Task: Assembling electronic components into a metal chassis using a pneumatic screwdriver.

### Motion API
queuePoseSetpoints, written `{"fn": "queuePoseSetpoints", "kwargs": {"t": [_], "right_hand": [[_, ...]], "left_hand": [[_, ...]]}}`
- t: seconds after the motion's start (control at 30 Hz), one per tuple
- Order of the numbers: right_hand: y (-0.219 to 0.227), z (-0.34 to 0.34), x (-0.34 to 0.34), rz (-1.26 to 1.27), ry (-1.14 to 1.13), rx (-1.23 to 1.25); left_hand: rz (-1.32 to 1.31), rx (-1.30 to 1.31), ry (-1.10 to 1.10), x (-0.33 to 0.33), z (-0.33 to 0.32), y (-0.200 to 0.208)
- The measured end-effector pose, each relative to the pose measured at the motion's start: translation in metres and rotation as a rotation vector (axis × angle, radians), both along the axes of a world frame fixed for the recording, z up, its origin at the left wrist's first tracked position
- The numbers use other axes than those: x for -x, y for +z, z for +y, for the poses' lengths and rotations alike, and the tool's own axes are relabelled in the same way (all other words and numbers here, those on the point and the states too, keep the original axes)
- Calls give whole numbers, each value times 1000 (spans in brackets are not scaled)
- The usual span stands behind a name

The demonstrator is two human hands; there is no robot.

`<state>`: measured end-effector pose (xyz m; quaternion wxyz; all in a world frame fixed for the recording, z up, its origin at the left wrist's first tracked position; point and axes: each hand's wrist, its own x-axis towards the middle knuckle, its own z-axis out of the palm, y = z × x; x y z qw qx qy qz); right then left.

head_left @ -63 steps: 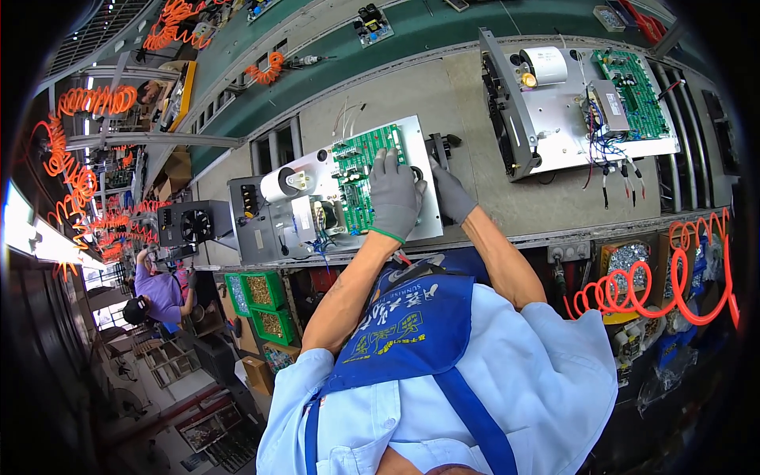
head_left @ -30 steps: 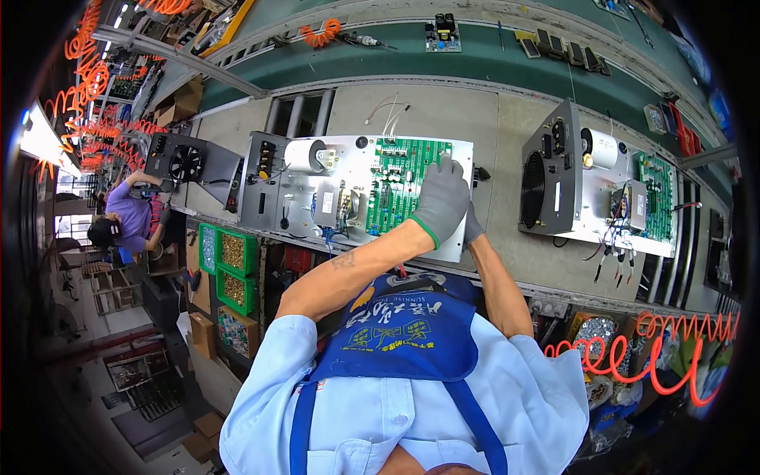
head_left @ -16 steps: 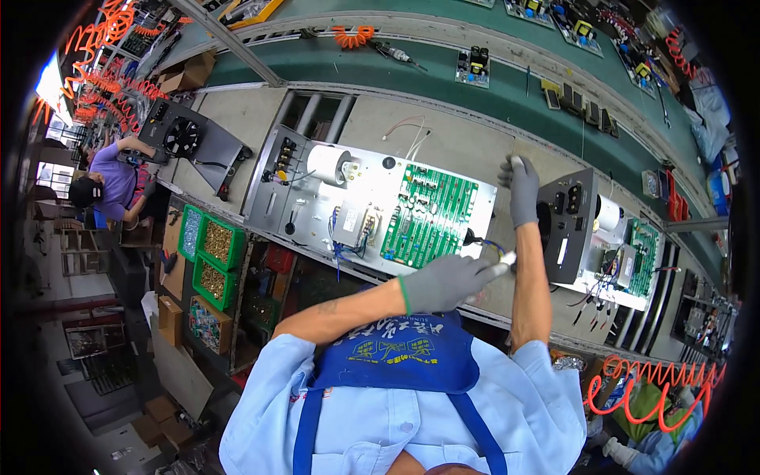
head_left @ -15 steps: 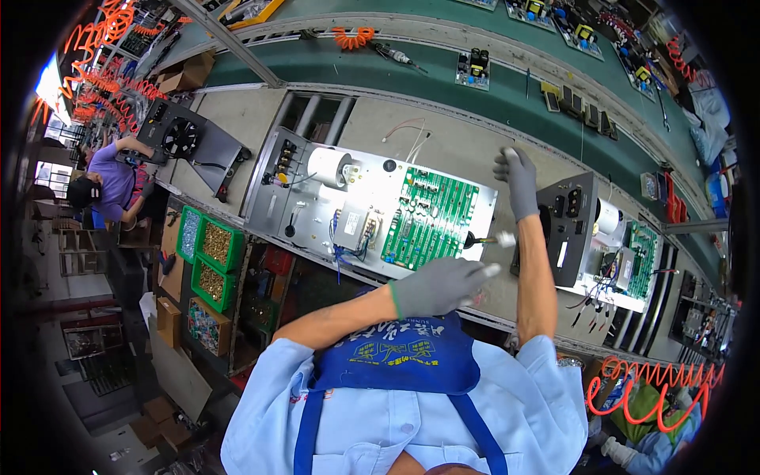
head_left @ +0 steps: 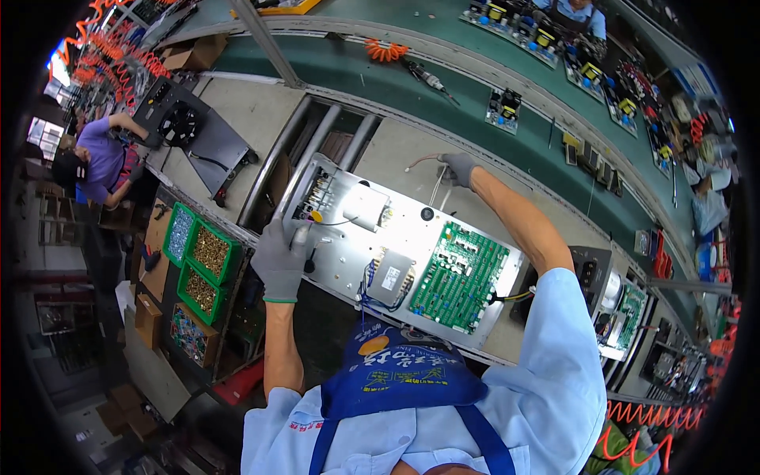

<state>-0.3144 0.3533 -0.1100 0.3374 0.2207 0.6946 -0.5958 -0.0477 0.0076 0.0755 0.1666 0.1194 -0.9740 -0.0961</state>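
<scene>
In front of me lies an open metal chassis (head_left: 336,273) with a large green circuit board (head_left: 461,279) at its right end. A white cylinder (head_left: 364,207) and a silver boxed component (head_left: 390,273) are mounted farther left. My left hand (head_left: 279,261), in a grey glove, grips the chassis's left near edge, thumb on the inner side. Beyond the far edge, my gloved right hand (head_left: 461,170) has its fingers curled at a bunch of thin white and reddish wires (head_left: 435,184). The fingertips are partly hidden there.
Metal rollers (head_left: 313,146) cross the line left of the chassis. A second chassis (head_left: 590,277) stands to the right. Green bins (head_left: 210,253) of small parts sit at the left. A co-worker (head_left: 107,158) handles a fan unit (head_left: 182,127) farther off.
My left hand has gone from the chassis's right near side to its left edge and closed there. My right hand has moved left to the wires. The view has shifted too.
</scene>
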Motion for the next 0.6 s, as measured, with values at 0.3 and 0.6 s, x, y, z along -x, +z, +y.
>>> {"fn": "queuePoseSetpoints", "kwargs": {"t": [0.3, 0.6], "right_hand": [[155, -112, 83, 694, -11, 74], [308, -98, 39, 982, 352, 30]], "left_hand": [[35, -41, 10, 9, -1, 1], [87, -39, -24, 10, -3, -1]]}}
